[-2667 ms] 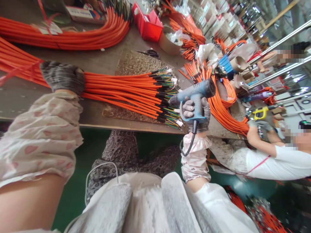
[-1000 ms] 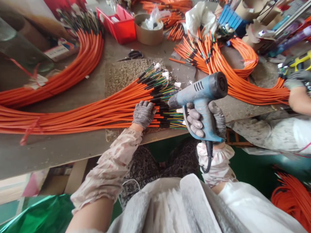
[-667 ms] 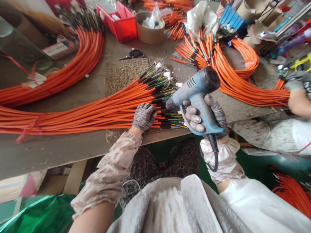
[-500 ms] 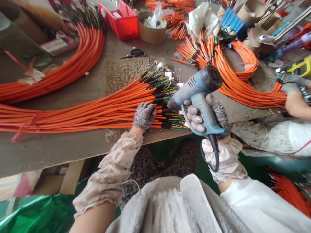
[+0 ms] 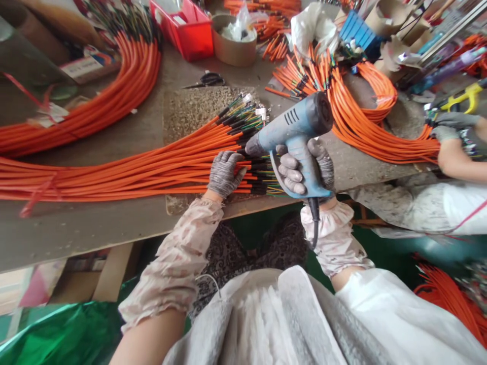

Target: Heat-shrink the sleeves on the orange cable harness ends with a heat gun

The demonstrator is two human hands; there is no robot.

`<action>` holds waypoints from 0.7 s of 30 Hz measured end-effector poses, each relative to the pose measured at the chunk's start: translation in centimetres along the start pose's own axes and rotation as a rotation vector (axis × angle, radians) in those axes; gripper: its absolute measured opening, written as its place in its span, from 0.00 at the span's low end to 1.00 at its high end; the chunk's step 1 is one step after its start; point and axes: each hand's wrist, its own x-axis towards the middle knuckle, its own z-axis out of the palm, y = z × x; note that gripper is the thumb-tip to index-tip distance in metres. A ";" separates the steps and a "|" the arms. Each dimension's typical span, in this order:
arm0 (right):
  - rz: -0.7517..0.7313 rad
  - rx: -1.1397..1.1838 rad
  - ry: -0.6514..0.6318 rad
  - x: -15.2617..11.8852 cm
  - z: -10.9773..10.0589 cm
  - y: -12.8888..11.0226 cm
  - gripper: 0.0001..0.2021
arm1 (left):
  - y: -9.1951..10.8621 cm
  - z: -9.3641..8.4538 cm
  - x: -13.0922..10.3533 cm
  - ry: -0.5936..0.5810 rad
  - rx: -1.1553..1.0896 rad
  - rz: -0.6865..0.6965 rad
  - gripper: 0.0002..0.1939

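Observation:
My right hand (image 5: 304,165), in a grey glove, is wrapped round the handle of a blue heat gun (image 5: 291,124). The gun's dark nozzle points left and down, over the black sleeves at the ends of the orange cables (image 5: 152,170). On those cables, just left of the sleeves, rests my left hand (image 5: 227,174), also gloved, its fingers curled round a cable. Thin coloured wires and white connectors (image 5: 261,112) fan out past the sleeves. Under the cable ends lies a speckled board (image 5: 190,109).
Scissors (image 5: 210,79), a red bin (image 5: 190,33) and a cardboard ring (image 5: 234,48) sit at the back. A curved cable bundle (image 5: 140,76) lies left, another (image 5: 353,116) right. At far right, a person's gloved hand (image 5: 451,124) is near a yellow tool (image 5: 466,99).
The heat gun and my right hand have moved left, bringing the nozzle over the black sleeves near my left hand. My left hand's fingers have loosened a little. The view has shifted slightly.

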 end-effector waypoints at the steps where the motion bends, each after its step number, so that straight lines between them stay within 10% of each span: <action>1: -0.003 0.008 0.005 -0.7 0.5 0.0 0.25 | 0.2 -0.1 0.1 -0.038 0.036 -0.009 0.17; 9: -0.035 -0.016 0.183 -6.8 2.6 1.0 0.25 | 2.2 -0.5 2.2 -0.230 0.193 -0.159 0.14; 21: -0.023 0.039 0.189 -7.9 1.1 4.1 0.27 | -0.1 -2.5 1.1 -0.127 0.210 -0.065 0.17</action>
